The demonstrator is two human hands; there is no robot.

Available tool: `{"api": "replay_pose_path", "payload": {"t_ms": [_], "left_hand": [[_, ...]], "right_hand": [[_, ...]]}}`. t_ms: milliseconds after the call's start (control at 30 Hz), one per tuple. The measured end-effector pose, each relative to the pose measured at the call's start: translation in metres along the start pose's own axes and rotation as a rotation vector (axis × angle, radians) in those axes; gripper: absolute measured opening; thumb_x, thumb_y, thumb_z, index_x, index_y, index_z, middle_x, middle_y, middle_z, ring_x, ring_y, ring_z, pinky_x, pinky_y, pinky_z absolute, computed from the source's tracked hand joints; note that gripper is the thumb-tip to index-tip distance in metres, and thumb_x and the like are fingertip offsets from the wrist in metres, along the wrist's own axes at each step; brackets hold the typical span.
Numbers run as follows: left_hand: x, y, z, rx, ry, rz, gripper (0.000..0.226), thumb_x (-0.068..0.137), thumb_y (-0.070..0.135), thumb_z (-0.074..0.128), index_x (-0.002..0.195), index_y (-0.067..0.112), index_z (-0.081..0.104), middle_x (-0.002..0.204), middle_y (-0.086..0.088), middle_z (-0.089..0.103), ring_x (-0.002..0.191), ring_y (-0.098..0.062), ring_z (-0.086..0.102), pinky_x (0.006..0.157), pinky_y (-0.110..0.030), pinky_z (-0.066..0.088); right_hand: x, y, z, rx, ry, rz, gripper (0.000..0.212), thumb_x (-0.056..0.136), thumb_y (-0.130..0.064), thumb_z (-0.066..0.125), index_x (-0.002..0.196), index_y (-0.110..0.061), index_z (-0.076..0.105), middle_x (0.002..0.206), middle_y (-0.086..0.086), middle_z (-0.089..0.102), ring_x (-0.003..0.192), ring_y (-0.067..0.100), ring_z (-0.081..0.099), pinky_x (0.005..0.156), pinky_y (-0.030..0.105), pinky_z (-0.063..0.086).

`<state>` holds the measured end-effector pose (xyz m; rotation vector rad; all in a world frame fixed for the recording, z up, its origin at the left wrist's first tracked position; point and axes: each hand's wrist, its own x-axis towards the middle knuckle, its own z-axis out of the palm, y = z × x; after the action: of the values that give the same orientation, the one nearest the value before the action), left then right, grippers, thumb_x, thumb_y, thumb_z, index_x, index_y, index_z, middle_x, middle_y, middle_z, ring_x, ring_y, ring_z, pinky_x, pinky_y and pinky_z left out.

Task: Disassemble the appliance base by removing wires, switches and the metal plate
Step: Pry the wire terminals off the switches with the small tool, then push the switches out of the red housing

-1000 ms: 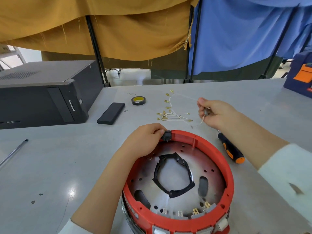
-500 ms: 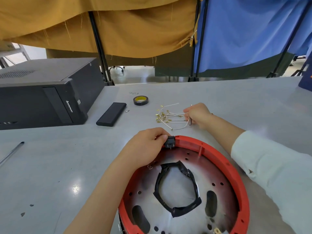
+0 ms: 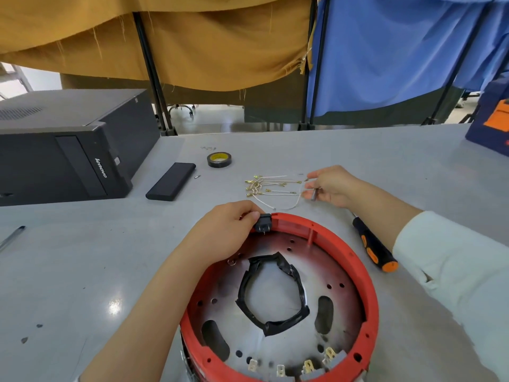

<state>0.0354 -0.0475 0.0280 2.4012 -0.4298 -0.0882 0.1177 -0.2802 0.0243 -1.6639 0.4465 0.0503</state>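
A round red appliance base (image 3: 363,274) lies open side up on the grey table, with its perforated metal plate (image 3: 344,307) inside and black tape (image 3: 292,271) round the centre hole. My left hand (image 3: 223,232) pinches a black switch (image 3: 263,226) set in the far rim. Several more switch terminals (image 3: 308,365) line the near rim. A pile of white wires with brass terminals (image 3: 264,186) lies beyond the base. My right hand (image 3: 333,186) hovers at the pile's right end, with a small grey metal piece (image 3: 314,194) gripped in its curled lower fingers.
A black and orange screwdriver (image 3: 374,249) lies right of the base, its shaft running under my right wrist. A black computer case (image 3: 68,150), a flat black slab (image 3: 170,186) and a tape roll (image 3: 219,159) stand at the back left. A pen (image 3: 11,238) lies far left.
My right hand carried a white wire left to the pile and has let it go there. My left hand has stayed on the black switch.
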Motion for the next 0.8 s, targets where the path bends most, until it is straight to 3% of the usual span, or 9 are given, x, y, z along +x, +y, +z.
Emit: {"api": "replay_pose_path", "payload": {"t_ms": [67, 133, 200, 267, 367, 500, 633, 733, 800], "left_hand": [[0.000, 0.000, 0.000, 0.011, 0.000, 0.006, 0.023, 0.097, 0.031, 0.040, 0.095, 0.030, 0.063, 0.079, 0.009, 0.061, 0.073, -0.010, 0.053, 0.070, -0.027, 0.042], [0.000, 0.000, 0.000, 0.017, -0.002, 0.005, 0.023, 0.097, 0.032, 0.040, 0.096, 0.031, 0.063, 0.084, 0.008, 0.063, 0.078, -0.012, 0.055, 0.075, -0.029, 0.043], [0.000, 0.000, 0.000, 0.018, -0.003, 0.003, 0.023, 0.097, 0.032, 0.040, 0.096, 0.031, 0.063, 0.083, 0.009, 0.062, 0.077, -0.010, 0.055, 0.072, -0.027, 0.043], [0.001, -0.001, 0.000, 0.017, 0.000, 0.003, 0.023, 0.097, 0.031, 0.040, 0.094, 0.031, 0.063, 0.080, 0.009, 0.061, 0.073, -0.007, 0.054, 0.067, -0.024, 0.041], [0.002, -0.001, 0.000, 0.007, 0.003, 0.010, 0.023, 0.097, 0.030, 0.041, 0.094, 0.031, 0.063, 0.081, 0.011, 0.061, 0.073, -0.005, 0.053, 0.065, -0.022, 0.040], [0.002, -0.001, 0.000, 0.010, 0.006, 0.016, 0.023, 0.097, 0.030, 0.040, 0.094, 0.030, 0.063, 0.081, 0.011, 0.061, 0.073, -0.005, 0.052, 0.064, -0.022, 0.039], [0.002, -0.001, 0.001, 0.017, 0.015, 0.024, 0.023, 0.097, 0.029, 0.040, 0.095, 0.029, 0.063, 0.083, 0.011, 0.060, 0.073, -0.004, 0.051, 0.067, -0.022, 0.039], [0.003, -0.002, 0.001, 0.027, 0.012, 0.028, 0.023, 0.097, 0.030, 0.040, 0.095, 0.029, 0.063, 0.084, 0.011, 0.060, 0.074, -0.006, 0.051, 0.068, -0.024, 0.039], [0.003, -0.003, 0.001, 0.030, 0.013, 0.032, 0.023, 0.097, 0.030, 0.040, 0.095, 0.029, 0.063, 0.087, 0.009, 0.062, 0.079, -0.010, 0.053, 0.071, -0.026, 0.040]], "right_hand": [[0.002, 0.000, 0.003, -0.025, 0.009, -0.034, 0.036, 0.091, 0.015, 0.044, 0.125, 0.008, 0.049, 0.108, 0.024, 0.053, 0.084, 0.030, 0.057, 0.092, 0.043, 0.051], [0.003, -0.001, 0.003, -0.154, 0.009, -0.109, 0.035, 0.092, 0.011, 0.045, 0.125, 0.001, 0.052, 0.104, 0.020, 0.053, 0.083, 0.028, 0.055, 0.091, 0.045, 0.052], [0.003, -0.002, -0.001, -0.357, 0.026, -0.202, 0.039, 0.090, 0.009, 0.049, 0.124, -0.010, 0.052, 0.111, 0.020, 0.056, 0.086, 0.030, 0.062, 0.086, 0.046, 0.054], [0.000, -0.001, -0.010, -0.589, 0.030, -0.269, 0.051, 0.087, 0.009, 0.051, 0.129, -0.020, 0.048, 0.102, 0.018, 0.063, 0.085, 0.031, 0.068, 0.080, 0.047, 0.056], [-0.007, 0.006, -0.020, -0.881, -0.014, -0.282, 0.057, 0.082, 0.011, 0.051, 0.128, -0.022, 0.050, 0.088, 0.014, 0.066, 0.068, 0.025, 0.067, 0.067, 0.036, 0.057], [-0.012, 0.019, -0.021, -1.170, -0.036, -0.292, 0.045, 0.076, 0.010, 0.053, 0.115, -0.009, 0.062, 0.090, 0.006, 0.058, 0.054, 0.016, 0.057, 0.048, 0.022, 0.042], [-0.008, 0.025, -0.019, -1.179, 0.037, -0.324, 0.040, 0.073, 0.009, 0.045, 0.109, 0.011, 0.061, 0.111, 0.029, 0.062, 0.073, 0.038, 0.061, 0.061, 0.031, 0.051], [-0.005, 0.030, -0.019, -1.244, 0.070, -0.351, 0.032, 0.079, 0.002, 0.048, 0.106, 0.003, 0.065, 0.111, 0.020, 0.064, 0.101, 0.034, 0.060, 0.086, 0.040, 0.051], [-0.005, 0.033, -0.019, -1.279, 0.094, -0.341, 0.025, 0.080, -0.002, 0.049, 0.099, -0.001, 0.066, 0.103, 0.015, 0.064, 0.098, 0.032, 0.059, 0.080, 0.036, 0.051]]}}
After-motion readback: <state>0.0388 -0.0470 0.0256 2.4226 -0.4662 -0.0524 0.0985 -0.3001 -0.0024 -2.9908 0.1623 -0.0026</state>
